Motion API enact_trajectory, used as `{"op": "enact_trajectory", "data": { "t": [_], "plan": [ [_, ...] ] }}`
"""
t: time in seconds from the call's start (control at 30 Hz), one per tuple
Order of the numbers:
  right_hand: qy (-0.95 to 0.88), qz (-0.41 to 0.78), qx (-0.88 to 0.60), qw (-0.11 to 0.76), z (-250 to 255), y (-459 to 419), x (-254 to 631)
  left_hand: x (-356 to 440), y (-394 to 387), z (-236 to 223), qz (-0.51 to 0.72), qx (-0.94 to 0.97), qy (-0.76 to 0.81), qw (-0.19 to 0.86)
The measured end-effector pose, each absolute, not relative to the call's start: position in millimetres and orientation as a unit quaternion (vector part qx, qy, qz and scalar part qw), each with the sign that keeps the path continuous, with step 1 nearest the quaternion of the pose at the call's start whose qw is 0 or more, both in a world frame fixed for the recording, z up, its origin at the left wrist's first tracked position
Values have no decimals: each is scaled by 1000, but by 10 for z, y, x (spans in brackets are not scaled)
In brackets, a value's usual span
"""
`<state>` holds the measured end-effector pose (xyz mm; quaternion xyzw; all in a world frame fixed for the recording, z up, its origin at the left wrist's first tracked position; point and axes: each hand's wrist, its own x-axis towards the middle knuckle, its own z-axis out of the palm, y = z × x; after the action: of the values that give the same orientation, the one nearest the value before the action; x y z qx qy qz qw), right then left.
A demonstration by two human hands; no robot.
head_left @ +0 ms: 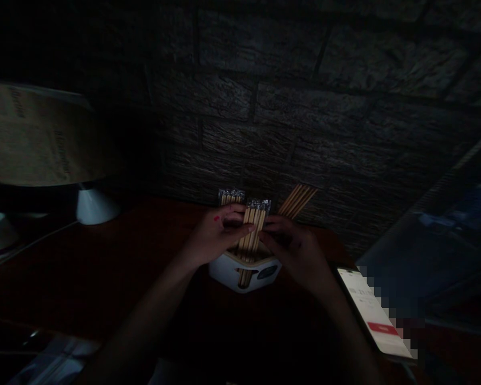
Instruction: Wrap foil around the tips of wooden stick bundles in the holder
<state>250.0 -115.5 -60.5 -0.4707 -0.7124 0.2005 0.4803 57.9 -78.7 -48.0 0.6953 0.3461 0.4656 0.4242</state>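
A bundle of wooden chopsticks (251,231) in clear plastic wrap stands upright in the white holder (222,270). My left hand (214,232) closes on its left side, the thumb lying across the front. From the right, the fingers of my right hand (294,246) pinch the same bundle. Behind my left hand, a second wrapped bundle of chopsticks (231,197) shows its top. Several loose chopsticks (299,200) lean out to the right behind my right hand. Through a cutout in the holder's front, stick ends are visible.
The scene is dim. A lamp with a printed shade (44,136) and white base (94,206) stands at left on the dark wooden table (104,267). A lit phone (371,310) is by my right forearm. Behind rises a brick-patterned wall (240,107).
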Motion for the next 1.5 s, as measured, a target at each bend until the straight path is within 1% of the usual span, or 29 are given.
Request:
{"op": "enact_trajectory", "data": {
  "t": [0.27,0.53,0.9,1.2,1.5],
  "plan": [
    [-705,207,-463,495,-610,-1150,2474,566,-739,-524,501,693,334,397],
    [-711,179,-475,486,-622,-1137,2453,573,-748,-461,476,705,327,412],
    [-726,159,-479,467,-618,-1158,2430,535,-720,-487,451,714,314,434],
    [-722,173,-478,469,-603,-1164,2424,548,-782,-400,440,718,339,419],
    [-729,165,-466,473,-592,-1160,2425,536,-734,-474,442,729,325,409]
  ]
}}
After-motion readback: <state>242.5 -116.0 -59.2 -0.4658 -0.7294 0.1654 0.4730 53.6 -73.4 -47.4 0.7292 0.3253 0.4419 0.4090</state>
